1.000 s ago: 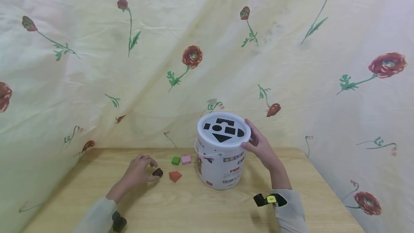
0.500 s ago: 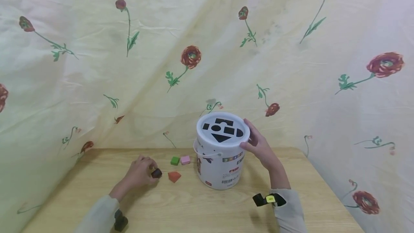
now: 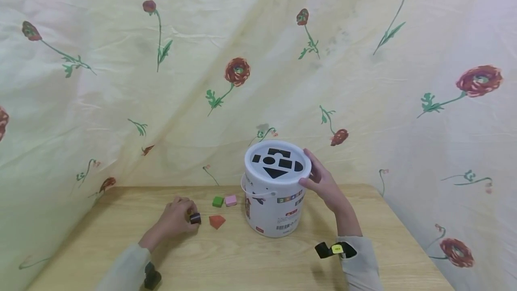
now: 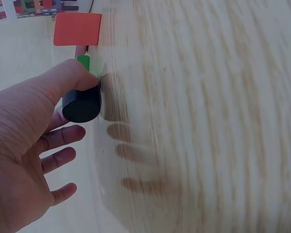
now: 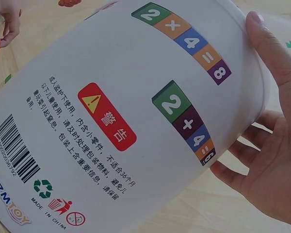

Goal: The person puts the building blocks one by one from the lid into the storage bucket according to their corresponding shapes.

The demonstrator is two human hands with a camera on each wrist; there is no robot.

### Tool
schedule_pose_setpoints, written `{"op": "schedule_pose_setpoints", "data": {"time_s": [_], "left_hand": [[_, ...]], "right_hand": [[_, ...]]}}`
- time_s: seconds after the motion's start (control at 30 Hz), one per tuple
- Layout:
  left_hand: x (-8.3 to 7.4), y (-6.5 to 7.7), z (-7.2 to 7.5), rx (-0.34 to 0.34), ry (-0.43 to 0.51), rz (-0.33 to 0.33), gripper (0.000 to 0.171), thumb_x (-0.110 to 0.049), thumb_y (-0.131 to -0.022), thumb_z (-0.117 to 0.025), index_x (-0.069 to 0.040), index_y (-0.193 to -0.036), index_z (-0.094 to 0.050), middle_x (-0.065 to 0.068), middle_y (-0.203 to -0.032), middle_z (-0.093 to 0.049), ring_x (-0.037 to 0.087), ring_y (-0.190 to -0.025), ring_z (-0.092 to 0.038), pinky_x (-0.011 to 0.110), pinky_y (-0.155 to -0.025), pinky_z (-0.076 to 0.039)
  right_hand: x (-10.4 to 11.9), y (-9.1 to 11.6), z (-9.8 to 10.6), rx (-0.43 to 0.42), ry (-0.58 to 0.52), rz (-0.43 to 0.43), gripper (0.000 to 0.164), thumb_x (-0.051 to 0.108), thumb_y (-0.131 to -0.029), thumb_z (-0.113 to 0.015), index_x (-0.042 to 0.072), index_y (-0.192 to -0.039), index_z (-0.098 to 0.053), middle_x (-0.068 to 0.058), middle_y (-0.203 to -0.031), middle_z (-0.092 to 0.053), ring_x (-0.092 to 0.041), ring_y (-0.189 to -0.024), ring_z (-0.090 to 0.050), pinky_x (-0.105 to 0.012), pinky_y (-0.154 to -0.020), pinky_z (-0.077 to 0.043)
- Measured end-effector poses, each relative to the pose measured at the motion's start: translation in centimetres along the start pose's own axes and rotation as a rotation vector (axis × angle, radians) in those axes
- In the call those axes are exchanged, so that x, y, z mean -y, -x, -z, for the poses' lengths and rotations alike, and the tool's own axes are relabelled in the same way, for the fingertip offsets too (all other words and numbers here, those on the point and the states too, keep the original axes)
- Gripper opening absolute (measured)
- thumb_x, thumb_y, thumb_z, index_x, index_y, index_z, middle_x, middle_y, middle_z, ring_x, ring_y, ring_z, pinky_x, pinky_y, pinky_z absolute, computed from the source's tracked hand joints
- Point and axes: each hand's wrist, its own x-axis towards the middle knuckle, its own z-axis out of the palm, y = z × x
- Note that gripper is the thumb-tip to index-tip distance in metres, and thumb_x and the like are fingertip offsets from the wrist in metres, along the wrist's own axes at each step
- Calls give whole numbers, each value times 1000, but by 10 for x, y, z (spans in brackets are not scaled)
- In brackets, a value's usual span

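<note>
My left hand (image 3: 176,218) pinches a black cylinder block (image 3: 195,218) low over the table's left side. In the left wrist view the thumb lies along the top of the black block (image 4: 81,106), whose round end faces the camera; the lower fingers are spread loosely. A white toy bucket (image 3: 274,205) stands upright, its lid (image 3: 296,150) cut with several shaped holes. My right hand (image 3: 325,187) grips the bucket's right side at the lid, thumb in front and fingers behind. Printed sums and a red warning label show on the bucket wall (image 5: 150,145) in the right wrist view.
Between the left hand and the bucket lie an orange-red block (image 3: 217,222), a green block (image 3: 218,201) and a pink block (image 3: 230,200). A thin white handle (image 3: 258,193) hangs on the bucket's front. Flowered cloth (image 3: 181,80) hangs behind the wooden table (image 3: 250,264).
My left fingers have closed on the black cylinder block, which has turned a little in their pinch. The right hand keeps its hold, and the bucket stands where it was.
</note>
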Motion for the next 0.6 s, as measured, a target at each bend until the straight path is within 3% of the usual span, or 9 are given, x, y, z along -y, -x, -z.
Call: {"op": "schedule_pose_setpoints", "data": {"time_s": [0.2,0.6], "left_hand": [[0,0,0,1,0,-15,31,-23,-68,-90,-19,-87,-65,-7,-90,-60,22,-104,-50,54,-92,-43],[-1,0,4,-6,64,-6,27,-24,-72,-88,-18,-88,-67,-6,-90,-59,16,-94,-46,39,-84,-39]], "right_hand": [[0,0,0,4,-4,-8,88,17,-96,-67,24,-165,-12,-3,-172,-14,-36,-158,-15,-62,-121,-21],[1,0,0,1,-4,-15,89,18,-96,-67,24,-165,-12,-4,-172,-13,-36,-158,-14,-62,-121,-21]]}}
